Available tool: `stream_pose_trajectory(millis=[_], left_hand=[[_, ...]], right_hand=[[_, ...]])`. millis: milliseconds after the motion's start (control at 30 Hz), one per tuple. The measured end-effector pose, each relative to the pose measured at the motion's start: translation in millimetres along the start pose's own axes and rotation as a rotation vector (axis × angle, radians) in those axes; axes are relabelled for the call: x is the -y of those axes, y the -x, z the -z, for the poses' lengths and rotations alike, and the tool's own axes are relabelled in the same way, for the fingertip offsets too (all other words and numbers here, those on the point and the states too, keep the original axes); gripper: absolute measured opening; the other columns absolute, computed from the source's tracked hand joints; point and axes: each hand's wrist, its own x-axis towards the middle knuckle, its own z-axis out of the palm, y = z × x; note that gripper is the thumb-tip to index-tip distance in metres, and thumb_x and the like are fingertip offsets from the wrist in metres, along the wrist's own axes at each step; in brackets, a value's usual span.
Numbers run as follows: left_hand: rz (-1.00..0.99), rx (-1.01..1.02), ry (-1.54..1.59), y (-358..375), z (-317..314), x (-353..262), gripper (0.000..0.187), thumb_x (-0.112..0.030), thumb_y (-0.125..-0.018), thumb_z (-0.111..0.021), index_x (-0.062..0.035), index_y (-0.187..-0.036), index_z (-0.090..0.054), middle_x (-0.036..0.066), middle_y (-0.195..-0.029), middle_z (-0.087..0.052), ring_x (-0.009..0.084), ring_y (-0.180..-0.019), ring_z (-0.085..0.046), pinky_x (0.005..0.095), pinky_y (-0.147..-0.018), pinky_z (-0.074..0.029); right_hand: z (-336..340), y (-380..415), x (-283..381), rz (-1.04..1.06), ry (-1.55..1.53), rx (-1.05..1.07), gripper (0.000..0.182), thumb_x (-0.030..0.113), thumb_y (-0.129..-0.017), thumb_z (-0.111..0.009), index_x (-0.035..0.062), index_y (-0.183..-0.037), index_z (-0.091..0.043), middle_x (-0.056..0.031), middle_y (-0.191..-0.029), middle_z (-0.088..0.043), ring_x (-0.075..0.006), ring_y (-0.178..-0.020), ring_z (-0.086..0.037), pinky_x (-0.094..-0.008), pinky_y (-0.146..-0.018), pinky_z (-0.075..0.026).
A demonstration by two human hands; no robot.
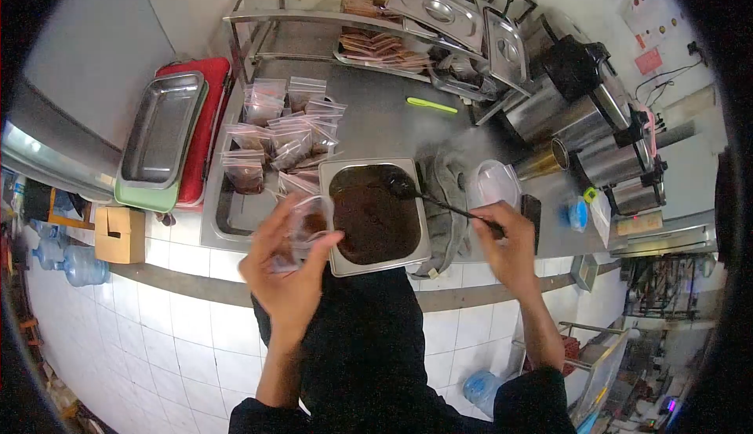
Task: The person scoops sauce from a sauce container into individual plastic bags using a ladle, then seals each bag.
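My left hand is closed round a small clear plastic cup with some brown stuff in it, beside the left rim of a square steel pan. Dark brown sauce fills much of that pan. In my right hand is the handle of a black ladle; its head rests in the sauce near the pan's upper right corner. Left of the pan, several filled zip bags stand and lie in a steel tray.
A grey cloth and a translucent plastic tub lie right of the pan. Behind are a yellow-green tool and a steel rack. Large pots line the right; a metal tray rests on boards at left.
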Motion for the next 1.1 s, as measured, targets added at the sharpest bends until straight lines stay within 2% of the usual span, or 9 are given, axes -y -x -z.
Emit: stream_pose_trajectory(millis=[67, 133, 200, 300, 400, 467, 700, 900, 1100], left_hand=[[0.061, -0.018, -0.1, 1, 21, -2, 0.058, -0.008, -0.069, -0.086, 0.0023, -0.12, -0.061, 0.012, -0.113, -0.069, 0.0165, -0.099, -0.066, 0.0254, -0.08, -0.052], [0.12, -0.038, -0.2, 4, 38, 2, 0.061, -0.009, -0.069, -0.087, 0.0019, -0.122, -0.06, 0.013, -0.113, -0.069, 0.0181, -0.1, -0.067, 0.0258, -0.08, -0.052], [-0.068, -0.109, -0.063, 8, 52, 14, 0.064, -0.011, -0.07, -0.086, 0.0018, -0.126, -0.057, 0.017, -0.113, -0.068, 0.0224, -0.102, -0.067, 0.0297, -0.084, -0.054], [-0.029, -0.12, -0.172, 23, 78, 17, 0.061, -0.019, -0.076, -0.082, 0.0031, -0.127, -0.056, 0.019, -0.114, -0.067, 0.0252, -0.107, -0.064, 0.0353, -0.086, -0.055], [-0.004, -0.144, -0.205, 41, 97, 24, 0.06, -0.016, -0.075, -0.082, 0.0027, -0.126, -0.057, 0.019, -0.116, -0.066, 0.0269, -0.11, -0.063, 0.0375, -0.086, -0.055], [0.03, -0.15, -0.225, 51, 106, 27, 0.063, -0.01, -0.072, -0.085, 0.0045, -0.126, -0.055, 0.023, -0.111, -0.067, 0.033, -0.112, -0.063, 0.0435, -0.097, -0.051], [0.107, -0.084, -0.168, 69, 101, 25, 0.066, -0.01, -0.069, -0.087, 0.0094, -0.123, -0.055, 0.025, -0.108, -0.067, 0.0333, -0.107, -0.065, 0.0438, -0.093, -0.053], [0.05, 0.063, -0.064, 66, 73, 19, 0.064, -0.007, -0.07, -0.086, 0.0085, -0.123, -0.055, 0.025, -0.117, -0.064, 0.0337, -0.107, -0.065, 0.0427, -0.092, -0.054], [0.081, 0.11, 0.052, 47, 36, 0, 0.063, -0.006, -0.068, -0.087, 0.0037, -0.124, -0.058, 0.021, -0.113, -0.068, 0.027, -0.105, -0.066, 0.0354, -0.088, -0.054]], right_hand=[[-18, -4, 3, 0.064, 0.245, 0.021, 0.014, 0.015, -0.087, -0.063, 0.0044, -0.097, -0.064, -0.0028, -0.078, -0.058, -0.0181, -0.069, -0.059, -0.0305, -0.063, -0.048], [-40, -9, -5, 0.454, 0.63, -0.004, 0.014, 0.01, -0.079, -0.062, 0.0063, -0.093, -0.063, -0.008, -0.088, -0.059, -0.0246, -0.079, -0.064, -0.0354, -0.067, -0.052], [-60, -12, -9, 0.483, 0.695, 0.001, 0.015, 0.01, -0.076, -0.061, 0.0068, -0.091, -0.062, -0.0073, -0.092, -0.057, -0.0249, -0.085, -0.064, -0.0386, -0.069, -0.054], [-74, -15, -11, 0.53, 0.694, 0.026, 0.016, 0.01, -0.076, -0.062, 0.0075, -0.092, -0.062, -0.0079, -0.093, -0.057, -0.0263, -0.083, -0.064, -0.0395, -0.067, -0.054], [-75, -8, -9, 0.446, 0.598, 0.076, 0.015, 0.011, -0.077, -0.064, 0.008, -0.092, -0.062, -0.0076, -0.093, -0.057, -0.0271, -0.08, -0.065, -0.0386, -0.065, -0.054], [-72, -4, -4, 0.362, 0.414, 0.181, 0.011, 0.011, -0.078, -0.065, 0.007, -0.088, -0.064, -0.0076, -0.087, -0.059, -0.0283, -0.074, -0.065, -0.0386, -0.063, -0.053], [-67, -1, -15, 0.189, -0.044, 0.205, 0.01, 0.01, -0.075, -0.071, 0.0055, -0.083, -0.069, -0.0101, -0.077, -0.066, -0.0261, -0.066, -0.065, -0.0362, -0.061, -0.05], [-15, 4, -13, -0.186, -0.19, 0.185, 0.011, 0.007, -0.078, -0.071, 0.0016, -0.088, -0.07, -0.0014, -0.072, -0.064, -0.0056, -0.069, -0.056, -0.023, -0.064, -0.045], [15, 9, -10, -0.178, -0.317, 0.036, 0.008, 0.001, -0.08, -0.07, 0.0003, -0.088, -0.068, -0.0009, -0.076, -0.064, -0.006, -0.071, -0.056, -0.0218, -0.064, -0.044]])
